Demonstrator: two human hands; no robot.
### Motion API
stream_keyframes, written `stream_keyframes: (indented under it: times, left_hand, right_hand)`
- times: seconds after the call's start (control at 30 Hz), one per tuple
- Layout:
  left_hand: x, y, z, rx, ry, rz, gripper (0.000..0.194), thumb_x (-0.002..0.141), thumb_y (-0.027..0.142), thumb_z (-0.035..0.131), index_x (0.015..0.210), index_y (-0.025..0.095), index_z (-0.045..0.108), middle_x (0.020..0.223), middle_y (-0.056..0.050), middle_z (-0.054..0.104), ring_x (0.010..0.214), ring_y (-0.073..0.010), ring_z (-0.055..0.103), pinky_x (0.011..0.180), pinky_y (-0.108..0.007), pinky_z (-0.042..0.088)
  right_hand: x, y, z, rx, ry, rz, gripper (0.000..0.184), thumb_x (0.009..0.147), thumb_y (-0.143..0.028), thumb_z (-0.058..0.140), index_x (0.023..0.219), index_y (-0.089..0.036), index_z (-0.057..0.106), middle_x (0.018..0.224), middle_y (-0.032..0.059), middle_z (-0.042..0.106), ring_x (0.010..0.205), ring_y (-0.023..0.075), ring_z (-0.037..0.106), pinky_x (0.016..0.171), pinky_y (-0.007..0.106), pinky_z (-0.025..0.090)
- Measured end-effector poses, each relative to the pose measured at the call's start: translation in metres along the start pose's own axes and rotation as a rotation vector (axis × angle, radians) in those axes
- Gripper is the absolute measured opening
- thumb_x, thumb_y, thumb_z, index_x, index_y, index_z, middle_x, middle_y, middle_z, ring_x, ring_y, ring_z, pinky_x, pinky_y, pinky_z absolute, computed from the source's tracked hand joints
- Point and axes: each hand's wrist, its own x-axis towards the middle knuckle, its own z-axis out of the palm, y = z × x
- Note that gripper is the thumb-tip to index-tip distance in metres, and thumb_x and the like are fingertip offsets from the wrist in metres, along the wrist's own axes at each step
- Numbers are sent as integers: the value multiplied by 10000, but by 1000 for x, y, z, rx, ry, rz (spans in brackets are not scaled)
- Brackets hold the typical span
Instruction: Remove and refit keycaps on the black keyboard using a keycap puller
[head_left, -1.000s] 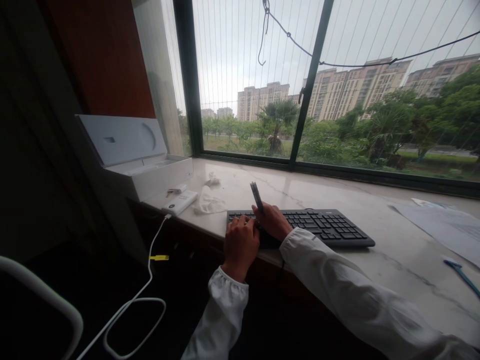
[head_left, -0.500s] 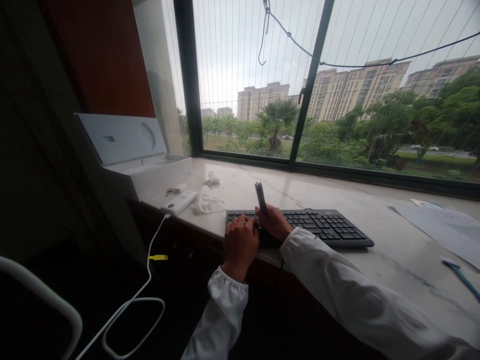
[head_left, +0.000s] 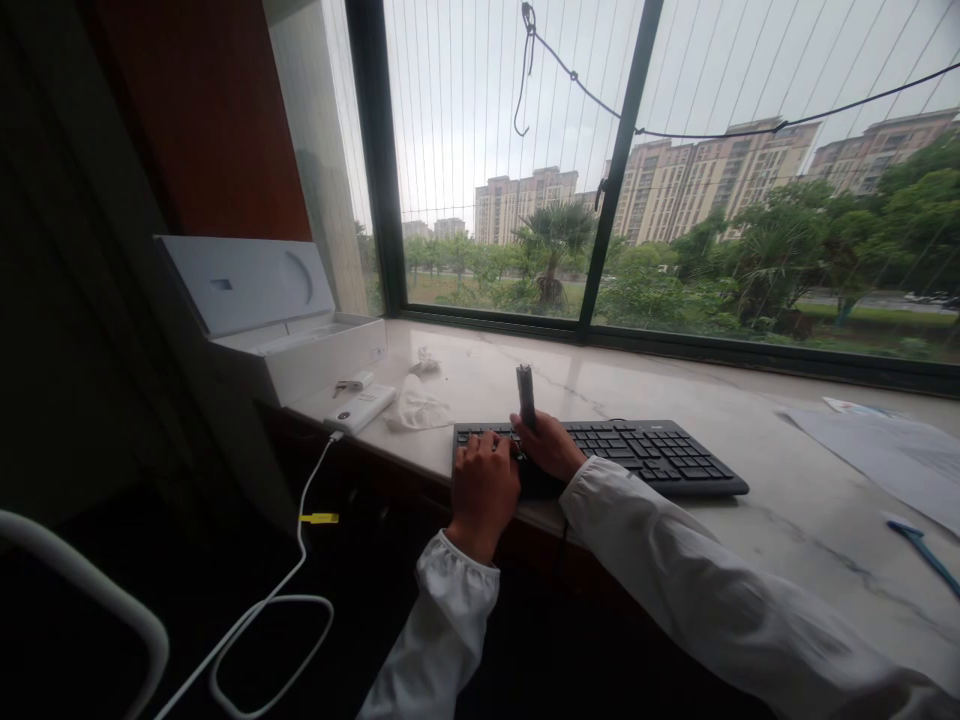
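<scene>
A black keyboard [head_left: 645,450] lies along the front edge of the marble-patterned counter. My left hand [head_left: 487,490] is closed over its left end, fingers bent onto the keys; the thumb side is partly hidden. Right beside it, my right hand [head_left: 553,447] is wrapped around a slim dark-grey tool [head_left: 526,392] above the left half of the keys. The tool stands nearly upright and its top end looks notched. Its lower end is hidden by my hands, so its kind does not show.
An opened white box [head_left: 322,352] stands at the left, with a white power bank [head_left: 360,408] and plugged-in white cable [head_left: 304,490] before it. Crumpled clear plastic [head_left: 420,405] lies nearby. Papers [head_left: 877,445] and a blue razor-shaped tool [head_left: 926,555] are on the right. A window runs behind.
The dark tool has tipped slightly to the right and more upright in my right hand. My left hand has barely moved. The view has shifted a little.
</scene>
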Motion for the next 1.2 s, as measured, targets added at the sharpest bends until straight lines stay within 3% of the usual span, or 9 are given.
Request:
stream_keyframes:
  times: [0.23,0.43,0.73,0.87,1.2]
  left_hand:
    - [7,2,-4,38,-70,30,265,917,134,419,1068,188,630,1033,-85,633,990,-236,558,849,-371,413]
    - [9,5,-2,-12,-57,18,271,914,148,433,1090,211,631,1048,-68,649,999,-232,566,874,-365,411]
    - [11,14,6,41,-42,75,244,903,62,394,1011,168,585,954,-74,654,909,-221,582,854,-352,431]
    - [12,21,5,69,-31,87,239,893,32,383,1003,157,554,943,-77,650,902,-217,586,826,-331,438]
    - [9,33,11,88,22,68,174,858,152,483,1024,119,526,943,-107,630,949,-264,563,860,-368,440]
  right_hand:
    - [-1,-6,-4,-124,-19,-64,306,927,-386,362,728,-198,499,634,8,559,575,133,454,590,260,305]
    - [-3,-9,-6,-100,-39,-38,317,929,-399,360,722,-201,496,647,15,558,569,136,434,572,256,293]
    - [-5,-8,-6,-59,274,47,327,912,-392,356,661,-212,465,592,9,509,543,144,408,566,280,268]
    - [-1,-3,-15,22,367,167,357,898,-432,364,639,-215,482,584,24,544,551,160,444,561,286,287]
    - [12,28,-33,223,593,402,423,841,-515,401,682,-189,619,634,95,650,606,225,579,561,303,378]
